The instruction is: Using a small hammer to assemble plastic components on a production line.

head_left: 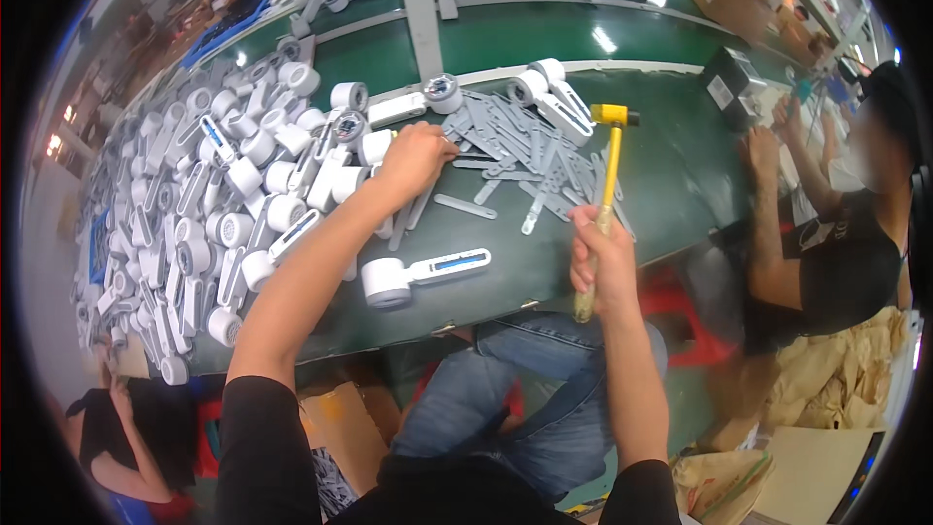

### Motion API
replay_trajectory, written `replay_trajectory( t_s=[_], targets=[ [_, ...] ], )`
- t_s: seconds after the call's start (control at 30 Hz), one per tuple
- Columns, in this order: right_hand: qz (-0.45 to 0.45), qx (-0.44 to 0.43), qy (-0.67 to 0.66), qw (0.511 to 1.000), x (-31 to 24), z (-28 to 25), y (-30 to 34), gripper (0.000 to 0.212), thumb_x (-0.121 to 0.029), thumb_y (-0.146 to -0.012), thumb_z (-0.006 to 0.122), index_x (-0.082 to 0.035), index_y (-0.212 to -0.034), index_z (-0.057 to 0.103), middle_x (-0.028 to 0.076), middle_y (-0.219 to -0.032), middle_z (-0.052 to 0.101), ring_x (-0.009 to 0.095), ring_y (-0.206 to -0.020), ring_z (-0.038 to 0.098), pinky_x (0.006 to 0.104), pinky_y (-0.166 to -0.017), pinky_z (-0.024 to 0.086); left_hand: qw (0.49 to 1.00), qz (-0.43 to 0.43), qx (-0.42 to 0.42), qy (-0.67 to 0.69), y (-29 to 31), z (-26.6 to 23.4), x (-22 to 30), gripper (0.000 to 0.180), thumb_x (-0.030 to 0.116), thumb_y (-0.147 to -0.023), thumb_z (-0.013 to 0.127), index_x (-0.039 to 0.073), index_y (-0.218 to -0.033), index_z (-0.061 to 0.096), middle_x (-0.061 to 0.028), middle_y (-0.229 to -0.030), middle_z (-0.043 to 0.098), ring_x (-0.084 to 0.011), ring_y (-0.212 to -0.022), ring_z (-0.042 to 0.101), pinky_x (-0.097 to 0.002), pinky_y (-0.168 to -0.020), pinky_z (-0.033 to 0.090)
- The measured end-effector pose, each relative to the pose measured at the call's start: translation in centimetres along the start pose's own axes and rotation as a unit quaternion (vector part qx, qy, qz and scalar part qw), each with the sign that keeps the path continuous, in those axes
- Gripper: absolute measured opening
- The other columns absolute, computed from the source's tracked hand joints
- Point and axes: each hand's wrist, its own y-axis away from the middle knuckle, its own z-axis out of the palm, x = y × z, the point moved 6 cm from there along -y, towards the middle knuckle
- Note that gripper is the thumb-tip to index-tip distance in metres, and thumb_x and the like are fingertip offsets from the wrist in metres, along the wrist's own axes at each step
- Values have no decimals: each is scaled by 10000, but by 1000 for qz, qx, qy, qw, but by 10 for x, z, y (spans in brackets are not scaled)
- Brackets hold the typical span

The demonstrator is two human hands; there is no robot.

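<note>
My right hand (pixel 606 258) is closed round the handle of a mallet (pixel 612 165) with a yellow shaft and a yellow and black head, held upright above the table. My left hand (pixel 418 163) reaches to the left edge of a heap of flat grey plastic strips (pixel 505 136); its fingers are curled together, and what they hold is hidden. In front of me lies a white handheld device (pixel 389 282) with a round head, its handle slot showing a blue strip. Beyond my left hand is another round-headed device (pixel 442 94) with its inside exposed.
A large pile of white round-headed devices (pixel 233 175) covers the left of the green table (pixel 671 175). Behind it runs a green belt (pixel 544 34). A co-worker (pixel 826 262) sits at the right near a dark box (pixel 734 83). An open carton (pixel 345 433) stands below the table edge.
</note>
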Motion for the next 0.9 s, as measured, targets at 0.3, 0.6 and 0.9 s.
replay_trajectory(
  t_s=[0.3,0.6,0.9],
  targets=[
    [-53,-62,167,982,5,35,19,417,-221,-1047,721,-53,-1422,652,-41,-819,608,25,-450,450,230,-395,352,969,-154,-63,183,63,-93,79,174,138,-1035,599,3,-1098,689,-189,-938,715,-335,-855,683,-407,-786,530],
    [-354,-52,389,849,4,69,13,280,-211,-969,798,-47,-1194,768,71,-947,714,132,-751,637,303,-708,529,867,-295,-94,391,115,-96,96,224,200,-1077,620,1,-1129,709,-73,-930,726,-126,-842,643,-312,-783,513],
    [2,-104,270,957,13,63,16,209,-216,-1039,729,-16,-1092,702,38,-825,713,33,-478,489,225,-407,366,978,-147,54,139,161,-70,103,783,128,-815,888,49,-1515,546,-145,-1115,723,-371,-1152,630,-464,-1037,496]
  ],
)
